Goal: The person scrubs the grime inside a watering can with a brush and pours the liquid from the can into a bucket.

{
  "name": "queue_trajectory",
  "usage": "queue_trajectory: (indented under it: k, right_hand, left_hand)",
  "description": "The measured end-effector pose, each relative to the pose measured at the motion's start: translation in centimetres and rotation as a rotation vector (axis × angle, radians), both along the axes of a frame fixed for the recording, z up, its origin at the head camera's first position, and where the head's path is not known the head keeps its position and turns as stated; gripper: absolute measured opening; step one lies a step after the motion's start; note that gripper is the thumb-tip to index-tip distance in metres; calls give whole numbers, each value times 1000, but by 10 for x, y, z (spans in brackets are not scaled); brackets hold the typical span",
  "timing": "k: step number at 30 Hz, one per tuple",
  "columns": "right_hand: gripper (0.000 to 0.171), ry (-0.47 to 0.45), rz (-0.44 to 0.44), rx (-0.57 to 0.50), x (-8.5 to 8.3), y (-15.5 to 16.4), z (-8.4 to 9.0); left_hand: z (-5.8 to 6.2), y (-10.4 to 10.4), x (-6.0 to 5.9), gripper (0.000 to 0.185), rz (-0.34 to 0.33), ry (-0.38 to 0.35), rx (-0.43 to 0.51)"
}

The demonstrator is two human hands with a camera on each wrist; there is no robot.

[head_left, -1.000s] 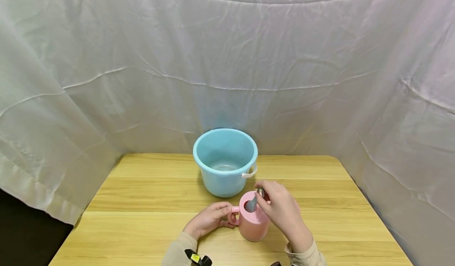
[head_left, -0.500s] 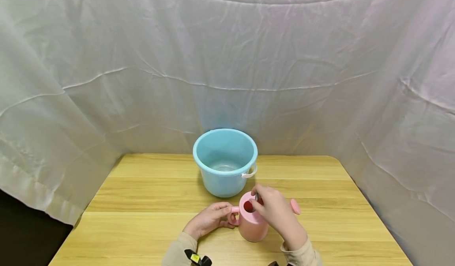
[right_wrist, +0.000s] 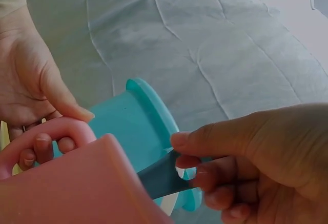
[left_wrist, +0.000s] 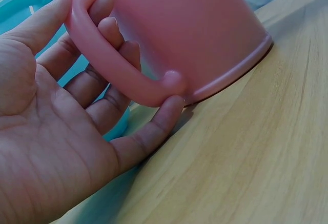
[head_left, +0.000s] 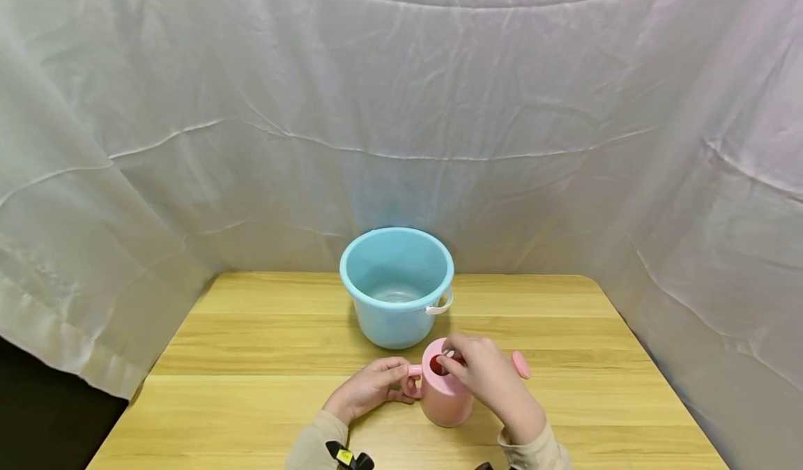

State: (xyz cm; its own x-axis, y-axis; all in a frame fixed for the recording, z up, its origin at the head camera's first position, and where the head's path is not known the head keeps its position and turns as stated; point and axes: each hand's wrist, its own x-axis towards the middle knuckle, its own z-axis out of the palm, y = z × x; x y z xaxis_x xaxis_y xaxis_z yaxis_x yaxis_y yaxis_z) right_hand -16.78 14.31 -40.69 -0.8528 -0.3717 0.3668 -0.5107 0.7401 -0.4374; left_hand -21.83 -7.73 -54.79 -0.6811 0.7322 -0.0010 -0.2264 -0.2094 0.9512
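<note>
Right hand (head_left: 486,379) pinching spoon handle (right_wrist: 161,175), long axis dropping into pink cup (head_left: 442,393) directly beneath; left hand (head_left: 370,388) curled through cup handle (left_wrist: 110,70) alongside.

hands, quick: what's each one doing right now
Left hand: fingers curled through the pink cup's handle.
Right hand: pinching a grey spoon in the cup.
</note>
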Motion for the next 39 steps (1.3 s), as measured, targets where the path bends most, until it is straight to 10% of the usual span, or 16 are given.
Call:
queue_trajectory:
  k: [26,39]
  right_hand:
    - [16,74,107,-30,3,4,3]
    - [12,314,16,-36,12,8,13]
  left_hand:
    - [-1,0,0,23,-4,-7,3]
    - [0,0,0,23,3,-1,-10]
